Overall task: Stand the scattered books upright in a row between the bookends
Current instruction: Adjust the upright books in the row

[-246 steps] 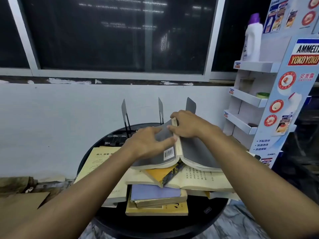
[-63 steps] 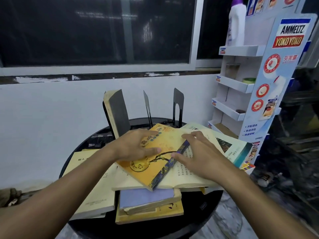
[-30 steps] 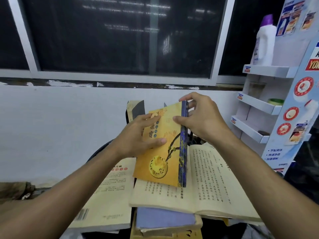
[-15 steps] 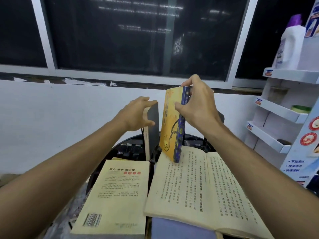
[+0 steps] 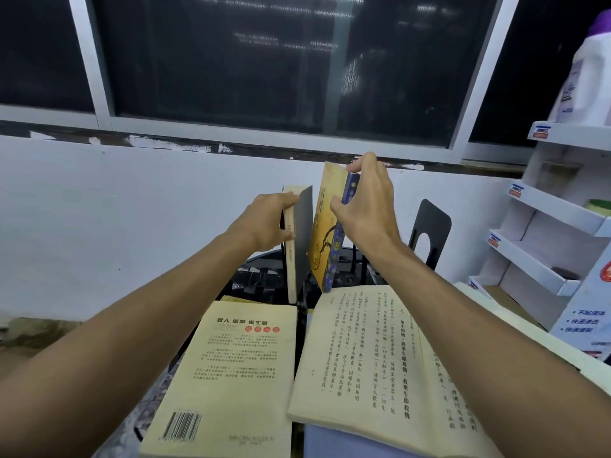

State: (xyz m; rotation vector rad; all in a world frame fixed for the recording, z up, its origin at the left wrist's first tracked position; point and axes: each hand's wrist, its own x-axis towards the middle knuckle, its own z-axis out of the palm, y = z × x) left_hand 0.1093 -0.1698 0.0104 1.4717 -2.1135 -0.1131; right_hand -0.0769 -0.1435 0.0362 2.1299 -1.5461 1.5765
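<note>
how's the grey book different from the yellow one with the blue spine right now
The grey book has a plain dark cover; the yellow book is patterned, with a blue spine. The left hand holds the grey book from its side; the right hand grips the yellow book near its top. Both are closed and on end, side by side.

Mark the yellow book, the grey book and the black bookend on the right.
yellow book point(image 5: 322, 239), head view, on its front cover.
grey book point(image 5: 303, 239), head view, on its grey cover.
bookend point(image 5: 433, 216), head view, on its upright plate above the cutout.
</note>
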